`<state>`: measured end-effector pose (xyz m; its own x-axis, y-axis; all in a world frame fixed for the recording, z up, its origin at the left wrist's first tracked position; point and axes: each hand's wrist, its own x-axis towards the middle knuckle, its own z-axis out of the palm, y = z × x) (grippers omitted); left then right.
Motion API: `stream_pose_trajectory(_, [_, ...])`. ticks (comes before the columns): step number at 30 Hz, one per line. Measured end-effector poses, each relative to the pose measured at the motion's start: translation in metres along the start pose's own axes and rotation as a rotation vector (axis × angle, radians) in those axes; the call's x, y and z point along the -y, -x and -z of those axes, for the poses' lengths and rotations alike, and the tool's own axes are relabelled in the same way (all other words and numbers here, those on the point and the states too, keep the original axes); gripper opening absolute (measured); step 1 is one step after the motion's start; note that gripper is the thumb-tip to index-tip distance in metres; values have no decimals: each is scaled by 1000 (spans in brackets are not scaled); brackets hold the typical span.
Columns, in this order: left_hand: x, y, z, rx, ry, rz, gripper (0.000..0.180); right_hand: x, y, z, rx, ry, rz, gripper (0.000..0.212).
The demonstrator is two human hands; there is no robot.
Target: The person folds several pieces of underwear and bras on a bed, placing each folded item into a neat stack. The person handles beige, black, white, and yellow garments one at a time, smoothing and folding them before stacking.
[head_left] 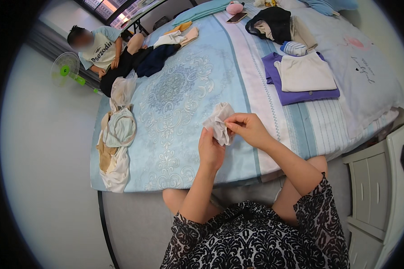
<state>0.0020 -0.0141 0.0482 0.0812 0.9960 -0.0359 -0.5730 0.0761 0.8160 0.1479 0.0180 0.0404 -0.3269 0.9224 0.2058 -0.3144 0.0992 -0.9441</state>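
Observation:
A small crumpled white cloth (219,122) is held up over the light blue bedspread (179,98). My left hand (209,150) grips its lower edge from below. My right hand (248,127) pinches its right side with thumb and fingers. Both forearms rise from the lower edge, over my black-and-white patterned dress.
A folded white garment (306,72) lies on a folded purple one (300,95) at the right. Dark clothes (274,22) and a phone (236,17) lie farther back. Pale underwear (116,134) is piled at the bed's left edge. A person (103,49) sits at the far left by a fan (65,68). White drawers (372,188) stand right.

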Motion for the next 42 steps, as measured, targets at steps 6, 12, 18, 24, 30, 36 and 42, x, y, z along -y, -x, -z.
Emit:
stream_pose_trajectory(6, [21, -3, 9, -107, -354, -114, 36, 4, 8, -6, -13, 236, 11, 16])
stream_pose_trajectory(12, [38, -5, 9, -240, -399, -277, 26, -5, 3, -5, -105, -152, -124, 17])
stream_pose_trajectory(18, [13, -23, -7, -423, 59, -2, 26, -2, 4, -9, 26, -830, -298, 18])
stream_pose_trajectory(24, [3, -38, 5, -415, 275, 11, 19, -1, 4, -8, 178, -122, 0, 24])
stream_pose_trajectory(30, [30, -39, 20, -399, 147, -106, 14, -3, 11, -25, -5, 39, 156, 24])
stream_pose_trajectory(36, [25, -29, -18, -436, -159, -86, 19, -1, -4, -5, -315, -596, 206, 17])
stream_pose_trajectory(42, [17, -17, 14, 105, -95, 215, 42, -16, -6, -1, -284, -827, -22, 19])
